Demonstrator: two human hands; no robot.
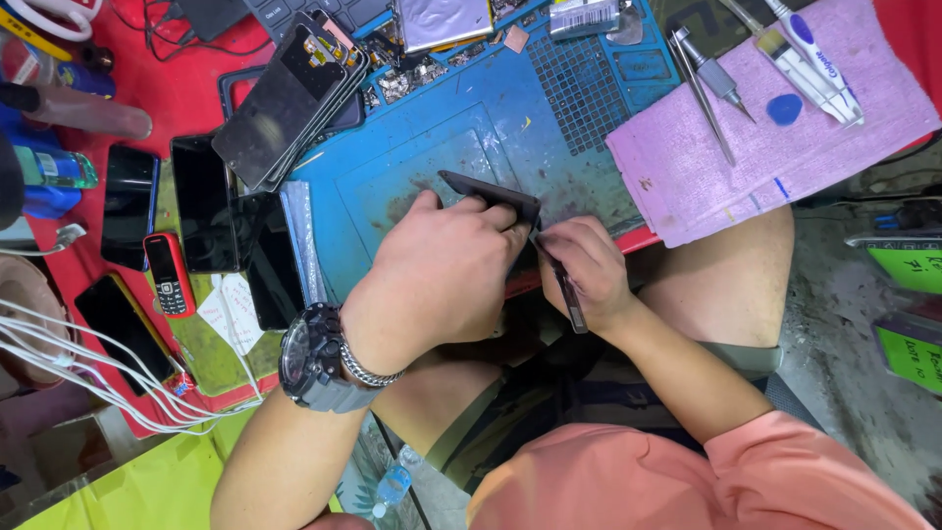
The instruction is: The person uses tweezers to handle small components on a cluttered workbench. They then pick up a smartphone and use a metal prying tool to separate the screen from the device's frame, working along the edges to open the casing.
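On the blue mat, my left hand grips the phone on edge; right hand pinches a pry tool at its corner. Prob. early: phone not yet apart.

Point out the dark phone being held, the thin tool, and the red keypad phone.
dark phone [491, 191], head view, upper edge.
thin tool [571, 299], head view, lower shaft.
red keypad phone [168, 275], head view, keypad.

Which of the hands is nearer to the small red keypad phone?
Left. The left hand lies toward the red keypad phone, on the dark phone; the right hand is beyond it.
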